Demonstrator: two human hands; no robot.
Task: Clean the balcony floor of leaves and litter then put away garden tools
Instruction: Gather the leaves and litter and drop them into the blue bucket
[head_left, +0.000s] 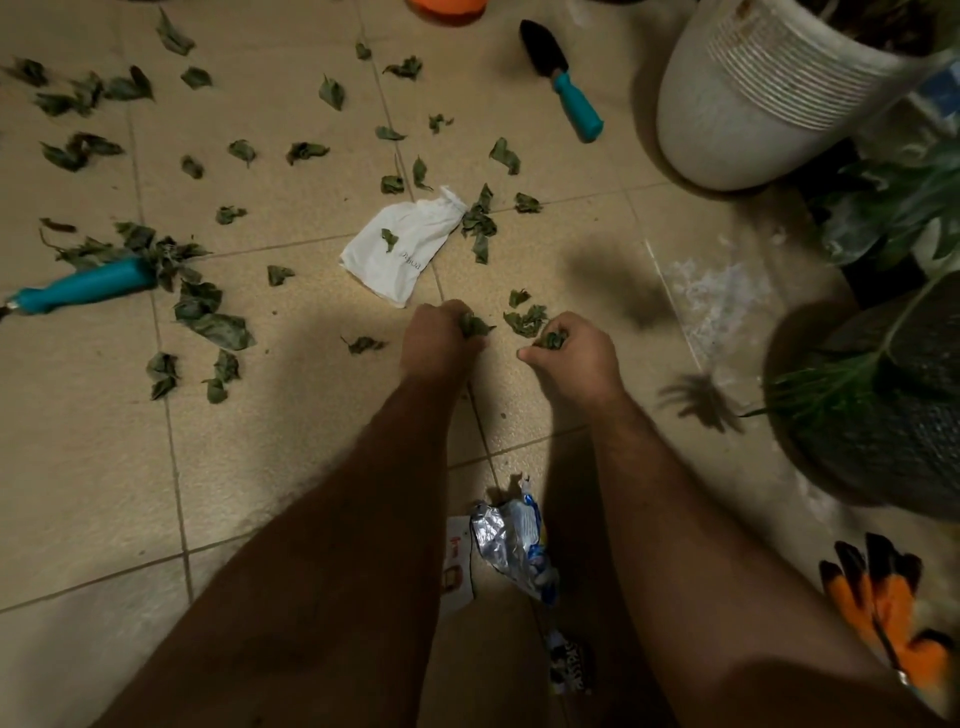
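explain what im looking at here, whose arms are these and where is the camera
There is one picture, from a camera worn on a person's head, looking down at a tiled balcony floor. The two bare arms are that person's. The left hand and the right hand each grip a clump of dry leaves in curled fingers. More leaves lie scattered about, along with a white paper bag, a crumpled foil wrapper, two teal-handled garden tools, and orange gloves. A white plant pot stands at the upper right.
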